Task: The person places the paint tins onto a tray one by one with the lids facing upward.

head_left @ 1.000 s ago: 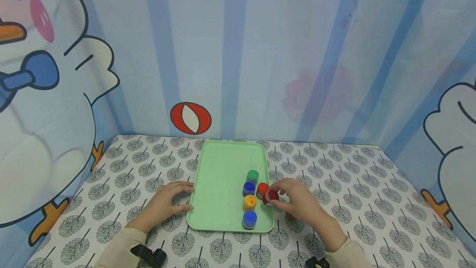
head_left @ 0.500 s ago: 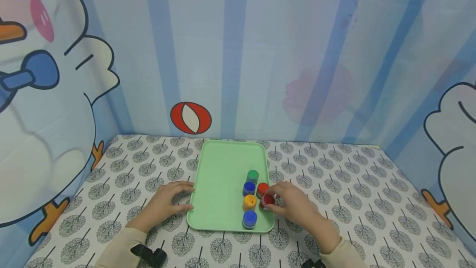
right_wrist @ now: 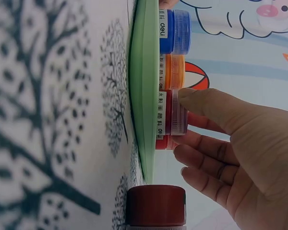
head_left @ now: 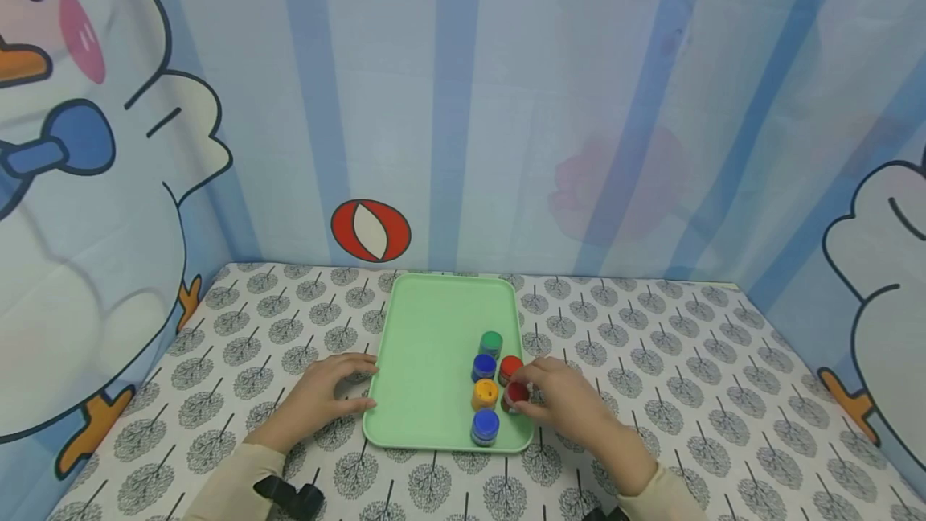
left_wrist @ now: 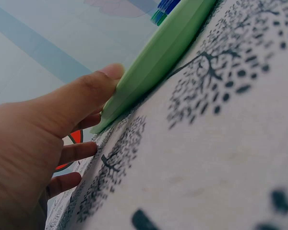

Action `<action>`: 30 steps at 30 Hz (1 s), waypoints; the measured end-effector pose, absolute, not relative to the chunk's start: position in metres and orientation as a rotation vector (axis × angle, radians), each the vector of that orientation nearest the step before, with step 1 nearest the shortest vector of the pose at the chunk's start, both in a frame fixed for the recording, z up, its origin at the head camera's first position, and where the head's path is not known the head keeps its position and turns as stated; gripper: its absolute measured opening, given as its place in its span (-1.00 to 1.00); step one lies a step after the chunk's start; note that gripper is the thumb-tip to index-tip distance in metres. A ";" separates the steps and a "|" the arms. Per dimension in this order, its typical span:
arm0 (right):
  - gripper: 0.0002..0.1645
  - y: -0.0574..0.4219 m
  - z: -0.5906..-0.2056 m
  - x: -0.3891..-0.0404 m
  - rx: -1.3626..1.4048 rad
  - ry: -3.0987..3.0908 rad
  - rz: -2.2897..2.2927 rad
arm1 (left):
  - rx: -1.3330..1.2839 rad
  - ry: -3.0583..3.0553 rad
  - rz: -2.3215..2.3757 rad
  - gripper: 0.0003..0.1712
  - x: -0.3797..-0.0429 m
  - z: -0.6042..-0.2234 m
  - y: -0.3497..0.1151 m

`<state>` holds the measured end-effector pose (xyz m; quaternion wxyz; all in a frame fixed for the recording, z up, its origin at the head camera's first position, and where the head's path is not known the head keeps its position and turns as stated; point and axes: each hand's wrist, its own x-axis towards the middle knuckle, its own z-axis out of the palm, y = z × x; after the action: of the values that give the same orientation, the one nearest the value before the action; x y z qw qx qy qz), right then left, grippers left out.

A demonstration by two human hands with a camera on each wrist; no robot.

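My right hand (head_left: 567,399) pinches the lid of a dark red paint jar (right_wrist: 175,112) between thumb and fingers. The jar stands upright on the right side of a green tray (head_left: 427,336), beside a yellow paint jar (head_left: 485,395) and a red one (head_left: 510,368). Two blue paint jars, a nearer one (head_left: 485,427) and a farther one (head_left: 484,367), and a green paint jar (head_left: 491,342) stand there too. At the tray's left edge, my left hand (head_left: 321,392) touches the rim with its thumb and fingertips, and the left wrist view shows the thumb (left_wrist: 113,72) against the rim.
Off the tray, a jar with a brownish-red lid (right_wrist: 156,206) is on the patterned tablecloth (head_left: 651,392), seen only in the right wrist view. A striped cartoon curtain (head_left: 506,103) hangs behind the table.
My right hand has moved left and slightly nearer with the dark red paint jar, which went from tilted to upright on the tray. The left hand stays put.
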<state>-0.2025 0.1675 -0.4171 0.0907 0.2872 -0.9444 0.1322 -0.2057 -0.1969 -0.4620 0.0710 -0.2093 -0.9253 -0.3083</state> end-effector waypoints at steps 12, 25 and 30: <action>-0.63 0.166 -0.417 -0.202 0.845 -2.832 0.409 | -0.642 -2.782 -0.949 -0.46 -0.206 -0.461 -0.197; -0.63 0.171 -0.408 -0.203 0.822 -2.866 0.519 | -0.635 -2.789 -0.931 -0.46 -0.206 -0.459 -0.198; -0.62 0.181 -0.399 -0.203 0.795 -2.899 0.532 | -0.633 -2.791 -0.946 -0.45 -0.206 -0.460 -0.197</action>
<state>-0.2028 0.1808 -0.3994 0.0445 0.2600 -0.9487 0.1742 -0.2056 -0.1971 -0.4599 0.0638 -0.2096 -0.9241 -0.3131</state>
